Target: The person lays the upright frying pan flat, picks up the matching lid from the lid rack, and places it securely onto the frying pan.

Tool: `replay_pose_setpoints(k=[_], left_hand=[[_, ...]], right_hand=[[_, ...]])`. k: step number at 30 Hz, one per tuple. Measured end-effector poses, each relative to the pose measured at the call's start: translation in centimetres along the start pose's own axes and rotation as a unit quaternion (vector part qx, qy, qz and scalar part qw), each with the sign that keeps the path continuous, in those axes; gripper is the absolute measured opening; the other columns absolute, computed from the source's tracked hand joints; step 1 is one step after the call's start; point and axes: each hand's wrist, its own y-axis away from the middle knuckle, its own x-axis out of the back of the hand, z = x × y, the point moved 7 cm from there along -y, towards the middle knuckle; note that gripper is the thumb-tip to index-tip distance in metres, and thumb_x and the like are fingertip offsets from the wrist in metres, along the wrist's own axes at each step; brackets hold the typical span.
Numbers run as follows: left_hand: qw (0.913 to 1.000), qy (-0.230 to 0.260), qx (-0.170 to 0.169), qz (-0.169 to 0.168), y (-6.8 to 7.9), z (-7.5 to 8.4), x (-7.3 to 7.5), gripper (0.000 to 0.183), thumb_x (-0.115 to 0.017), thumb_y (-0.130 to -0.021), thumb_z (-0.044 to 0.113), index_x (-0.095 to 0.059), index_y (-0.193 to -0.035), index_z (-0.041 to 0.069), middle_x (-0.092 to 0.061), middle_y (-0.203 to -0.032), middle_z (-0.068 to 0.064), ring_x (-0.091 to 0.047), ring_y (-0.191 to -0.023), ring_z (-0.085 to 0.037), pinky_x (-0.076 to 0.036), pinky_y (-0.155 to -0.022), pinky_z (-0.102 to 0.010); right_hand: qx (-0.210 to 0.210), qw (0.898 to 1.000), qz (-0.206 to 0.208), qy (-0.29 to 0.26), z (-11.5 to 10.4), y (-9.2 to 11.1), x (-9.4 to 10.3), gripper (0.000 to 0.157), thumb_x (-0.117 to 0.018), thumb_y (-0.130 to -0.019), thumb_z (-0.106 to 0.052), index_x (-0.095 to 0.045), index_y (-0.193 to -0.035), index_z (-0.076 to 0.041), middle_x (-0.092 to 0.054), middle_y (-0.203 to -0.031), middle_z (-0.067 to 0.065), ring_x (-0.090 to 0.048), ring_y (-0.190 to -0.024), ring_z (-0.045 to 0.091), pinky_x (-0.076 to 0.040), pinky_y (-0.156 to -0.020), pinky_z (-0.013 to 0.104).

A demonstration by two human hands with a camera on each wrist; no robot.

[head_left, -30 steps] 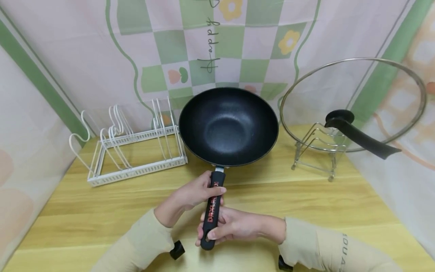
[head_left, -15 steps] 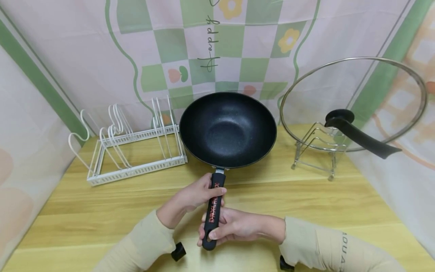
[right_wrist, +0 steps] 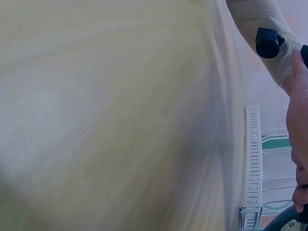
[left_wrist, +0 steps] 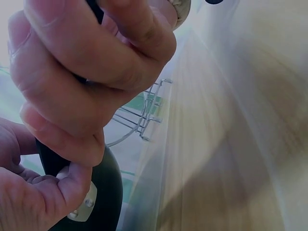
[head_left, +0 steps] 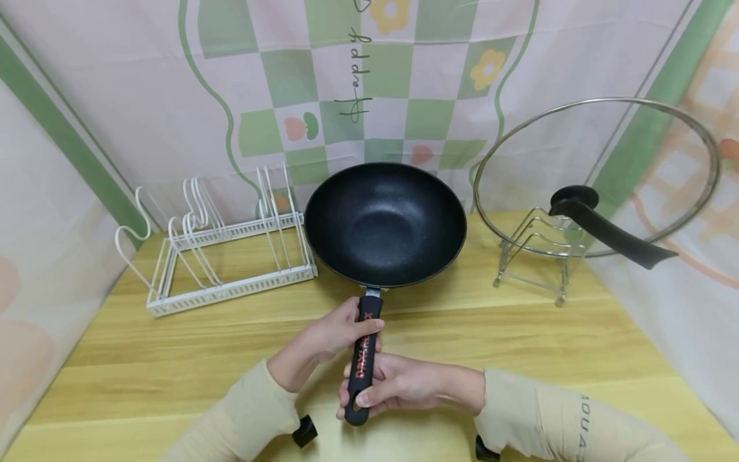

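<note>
A black wok [head_left: 385, 224] is held above the table, its dark inside facing the head camera and its handle [head_left: 369, 308] pointing toward the person. Near the bowl end, the left hand [head_left: 331, 333] grips the handle, thumb across the top. Farther back, the right hand [head_left: 398, 385] holds the handle's end, its thumb by the hanging hole. In the left wrist view, curled fingers [left_wrist: 82, 72] wrap the handle, and the riveted bracket [left_wrist: 85, 204] shows on the wok's outside. Only part of a hand [right_wrist: 301, 125] appears at the right wrist view's edge.
To the left stands a white wire rack [head_left: 231, 292] on the wooden table [head_left: 173, 372]. On the right, a small metal stand [head_left: 537, 282] holds a large glass lid [head_left: 713, 160] upright, its black knob [head_left: 618, 237] facing forward. A patterned cloth [head_left: 433, 77] hangs behind.
The wok's far rim has dropped, so the bowl looks somewhat flatter and lower. Both hands keep their hold on the handle and shift only slightly. Rack and lid stay put.
</note>
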Motion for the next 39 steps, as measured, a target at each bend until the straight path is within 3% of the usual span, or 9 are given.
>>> replay_pose_setpoints(k=[8,18,32,39], left_hand=[[0.9998,0.015,0.006,0.008,0.1,-0.3,-0.1,0.019,-0.053,-0.103,0.000,-0.037,-0.115,-0.002,-0.064,-0.080,-0.011,-0.063,-0.068,-0.013,-0.050,-0.069,-0.024],[0.9990,0.015,-0.023,-0.037,-0.2,-0.4,-0.3,0.005,-0.051,-0.103,-0.001,-0.049,-0.098,-0.001,-0.064,-0.073,-0.004,-0.061,-0.066,-0.013,-0.048,-0.069,-0.023],[0.9997,0.015,0.014,-0.015,0.2,-1.1,0.0,0.007,-0.053,-0.103,0.001,-0.047,-0.106,-0.002,-0.064,-0.078,-0.007,-0.061,-0.070,-0.013,-0.048,-0.072,-0.025],[0.9996,0.014,0.012,-0.021,0.3,-1.2,-0.2,0.005,-0.053,-0.103,0.002,-0.050,-0.103,-0.003,-0.064,-0.077,-0.007,-0.062,-0.070,-0.012,-0.049,-0.070,-0.024]], right_hand=[[-0.007,1.000,0.000,-0.004,0.3,0.1,0.0,0.021,-0.058,-0.104,-0.009,-0.045,-0.120,-0.009,-0.061,-0.118,-0.001,-0.062,-0.119,0.015,-0.046,-0.107,0.037],[-0.014,1.000,0.008,-0.008,0.3,0.1,-0.2,0.020,-0.055,-0.104,-0.006,-0.045,-0.121,-0.009,-0.062,-0.118,0.000,-0.062,-0.119,0.015,-0.046,-0.107,0.037],[0.004,1.000,0.000,-0.008,0.7,0.0,-0.2,0.019,-0.055,-0.104,-0.006,-0.045,-0.120,-0.010,-0.061,-0.118,0.000,-0.062,-0.120,0.017,-0.046,-0.106,0.038],[0.002,1.000,0.000,-0.009,0.7,0.0,-0.3,0.019,-0.052,-0.104,-0.002,-0.045,-0.120,-0.010,-0.061,-0.118,0.000,-0.062,-0.119,0.017,-0.048,-0.104,0.036]])
